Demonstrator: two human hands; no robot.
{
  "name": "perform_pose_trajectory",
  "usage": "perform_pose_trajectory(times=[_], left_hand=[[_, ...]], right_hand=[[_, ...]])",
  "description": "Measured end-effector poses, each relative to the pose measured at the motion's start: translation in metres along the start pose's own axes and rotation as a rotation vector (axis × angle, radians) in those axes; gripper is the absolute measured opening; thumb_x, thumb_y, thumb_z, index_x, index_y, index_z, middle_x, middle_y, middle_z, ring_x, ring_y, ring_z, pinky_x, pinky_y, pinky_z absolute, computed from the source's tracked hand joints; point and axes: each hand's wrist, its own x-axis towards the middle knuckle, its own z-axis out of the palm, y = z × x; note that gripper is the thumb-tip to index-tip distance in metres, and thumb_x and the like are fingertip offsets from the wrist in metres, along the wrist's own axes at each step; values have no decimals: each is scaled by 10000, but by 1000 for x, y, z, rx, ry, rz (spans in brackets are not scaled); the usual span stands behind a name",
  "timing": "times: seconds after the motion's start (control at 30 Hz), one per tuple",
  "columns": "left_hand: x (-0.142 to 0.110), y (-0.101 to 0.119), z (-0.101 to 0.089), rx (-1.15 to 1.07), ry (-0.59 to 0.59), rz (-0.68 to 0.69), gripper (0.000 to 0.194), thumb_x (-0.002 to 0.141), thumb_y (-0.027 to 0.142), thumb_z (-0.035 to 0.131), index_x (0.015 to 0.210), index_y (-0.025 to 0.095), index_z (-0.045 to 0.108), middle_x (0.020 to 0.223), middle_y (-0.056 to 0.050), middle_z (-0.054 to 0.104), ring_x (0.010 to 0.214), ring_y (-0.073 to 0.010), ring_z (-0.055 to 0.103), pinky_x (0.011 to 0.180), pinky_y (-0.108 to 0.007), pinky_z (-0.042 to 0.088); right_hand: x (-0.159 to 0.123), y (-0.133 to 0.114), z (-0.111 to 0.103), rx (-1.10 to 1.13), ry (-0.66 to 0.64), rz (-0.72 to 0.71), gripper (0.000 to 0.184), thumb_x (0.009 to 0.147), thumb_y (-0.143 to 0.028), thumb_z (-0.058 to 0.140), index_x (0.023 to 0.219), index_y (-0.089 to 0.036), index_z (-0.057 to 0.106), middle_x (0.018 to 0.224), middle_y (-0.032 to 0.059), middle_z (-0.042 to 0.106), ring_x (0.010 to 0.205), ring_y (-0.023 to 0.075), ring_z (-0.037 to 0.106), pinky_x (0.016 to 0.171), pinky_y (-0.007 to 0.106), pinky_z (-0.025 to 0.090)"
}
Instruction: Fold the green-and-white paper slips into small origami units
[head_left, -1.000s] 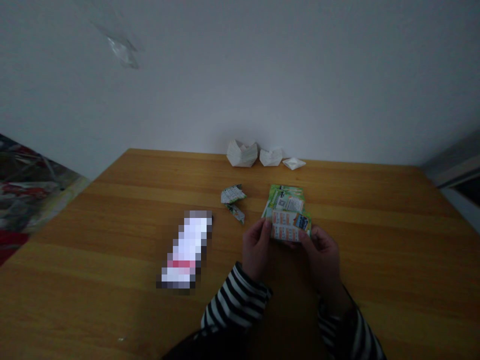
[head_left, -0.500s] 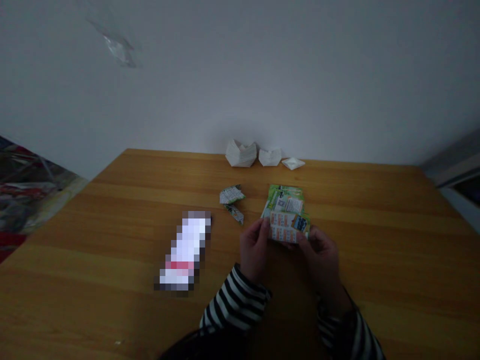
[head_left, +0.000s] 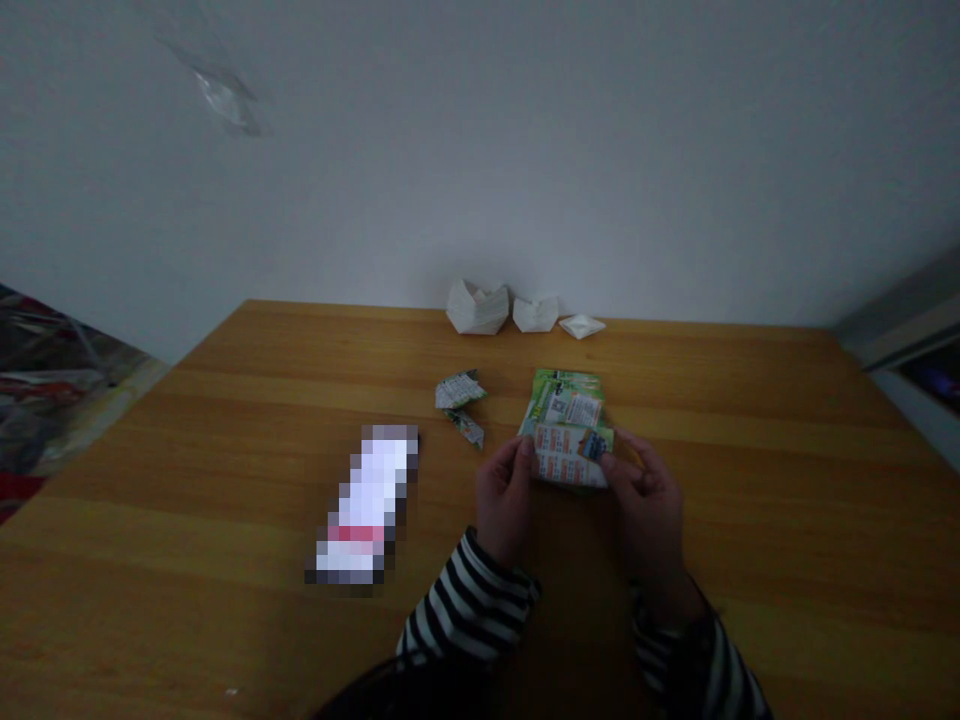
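Observation:
A printed green and orange paper sheet (head_left: pixel 568 430) lies on the wooden table (head_left: pixel 750 480), with its near part folded up. My left hand (head_left: pixel 504 495) pinches its near left edge. Its near right corner is gripped by my right hand (head_left: pixel 645 505), fingers closed on the paper. Both sleeves are black and white striped.
Two small folded pieces of the same printed paper (head_left: pixel 459 398) lie just left of the sheet. Three white folded paper shapes (head_left: pixel 517 310) stand at the far table edge by the wall. A blurred white and red object (head_left: pixel 364 505) lies to the left.
The near flap of the sheet has been lowered and pressed a little flatter; my right fingers have shifted slightly along its right edge. The view drifted a bit.

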Motion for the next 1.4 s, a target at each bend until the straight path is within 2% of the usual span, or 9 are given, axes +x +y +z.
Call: perform_pose_trajectory(times=[0.23,0.43,0.57,0.8,1.0,1.2,1.4], left_hand=[[0,0,-1,19,10,9,282,841,421,577,838,159,683,728,-13,677,662,-163,589,629,-258,471],[-4,2,1,106,14,66,275,847,416,566,820,172,689,683,-9,652,628,-157,568,577,-242,448],[-6,1,1,146,9,97,260,854,396,558,843,175,693,703,-12,657,627,-159,567,585,-247,452],[-5,3,2,152,33,116,239,854,377,561,808,174,680,698,-8,645,645,-153,559,606,-238,454],[-4,3,1,122,41,89,241,833,392,588,792,169,670,690,-6,644,644,-150,557,595,-231,456],[-4,7,4,101,-4,80,246,846,375,568,791,154,661,702,-11,668,658,-148,595,613,-226,478],[0,0,-5,110,47,100,245,845,379,567,826,151,657,760,-21,682,710,-158,617,638,-230,490]], right_hand=[[0,2,0,0,-13,15,347,721,-364,737,1017,-194,672,805,50,766,725,235,720,723,409,583],[-3,0,4,-49,-137,45,341,676,-337,780,970,-195,681,928,61,756,807,234,713,741,368,589],[-3,1,6,-55,-162,102,341,635,-339,810,913,-188,683,878,56,758,749,229,712,635,326,596],[-1,4,2,5,-200,139,336,647,-304,809,940,-204,678,885,46,759,783,220,718,717,336,591],[-1,4,3,5,-217,145,383,616,-327,826,942,-179,687,934,82,756,824,257,718,785,408,576],[1,8,4,-21,-206,167,377,616,-362,821,893,-149,682,866,88,758,739,240,717,704,382,596],[2,8,3,90,-365,156,332,722,-385,735,972,-182,652,973,70,735,848,224,711,783,378,586]])
